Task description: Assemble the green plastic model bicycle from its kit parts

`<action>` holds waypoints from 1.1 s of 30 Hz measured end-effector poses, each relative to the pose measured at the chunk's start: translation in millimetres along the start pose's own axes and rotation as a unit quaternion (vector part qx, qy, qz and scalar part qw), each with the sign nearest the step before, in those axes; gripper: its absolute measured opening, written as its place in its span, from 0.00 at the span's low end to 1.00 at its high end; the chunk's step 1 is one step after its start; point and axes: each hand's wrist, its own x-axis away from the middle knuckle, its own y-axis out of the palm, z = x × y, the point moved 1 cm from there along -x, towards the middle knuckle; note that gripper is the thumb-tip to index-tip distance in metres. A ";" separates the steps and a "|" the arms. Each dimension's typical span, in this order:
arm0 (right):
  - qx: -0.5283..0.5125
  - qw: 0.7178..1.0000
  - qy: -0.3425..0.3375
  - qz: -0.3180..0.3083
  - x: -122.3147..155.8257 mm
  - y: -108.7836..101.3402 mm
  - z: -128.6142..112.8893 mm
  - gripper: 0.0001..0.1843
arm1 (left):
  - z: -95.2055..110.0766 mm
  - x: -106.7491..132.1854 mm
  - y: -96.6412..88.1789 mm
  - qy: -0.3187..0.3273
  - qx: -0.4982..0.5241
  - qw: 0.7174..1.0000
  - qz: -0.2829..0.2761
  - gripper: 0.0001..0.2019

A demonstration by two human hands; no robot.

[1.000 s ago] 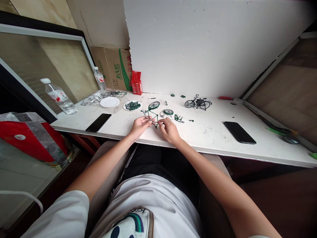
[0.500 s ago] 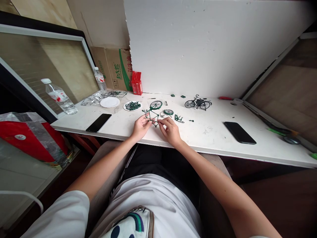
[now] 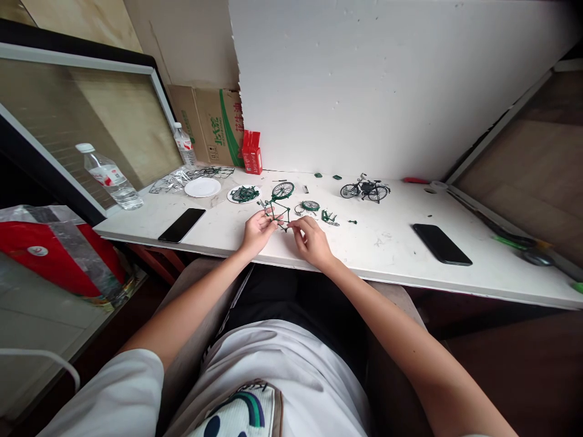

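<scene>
A green model bicycle frame (image 3: 281, 213) with one spoked wheel (image 3: 283, 190) fitted at its far end is held just over the front of the table. My left hand (image 3: 259, 232) is closed on the left side of the frame, thumb and fingers pinching it. At the frame's near right end, my right hand (image 3: 311, 238) pinches with thumb and forefinger; whether a tiny part sits between them is too small to tell. Just beyond lie a loose wheel (image 3: 310, 206) and a small green part (image 3: 328, 217).
An assembled black model bicycle (image 3: 364, 189) stands at the back right. A white plate (image 3: 231, 195) bears green parts, beside another white plate (image 3: 202, 187). Phones lie left (image 3: 182, 225) and right (image 3: 441, 244). A water bottle (image 3: 109, 177) and a red box (image 3: 252, 153) stand farther back.
The model bicycle frame has tilted and shifted slightly left, its wheel moving with it. My right hand has moved slightly left along the frame's near end.
</scene>
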 end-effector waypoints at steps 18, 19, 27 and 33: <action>-0.040 0.994 0.100 -0.013 -4.7 3.9 16.3 0.21 | 10.1 9.0 4.3 0.016 -0.002 0.999 -0.039 0.35; -0.048 0.993 0.103 -0.011 -4.6 3.9 17.2 0.21 | 10.3 9.0 4.4 0.015 -0.002 0.999 -0.042 0.35; -0.046 0.992 0.116 -0.002 -4.2 3.9 19.2 0.18 | 9.3 9.0 5.0 0.010 0.009 0.998 -0.057 0.36; -0.038 0.992 0.120 -0.004 -4.5 3.4 18.4 0.19 | 8.4 8.9 5.3 0.007 -0.007 0.999 -0.049 0.35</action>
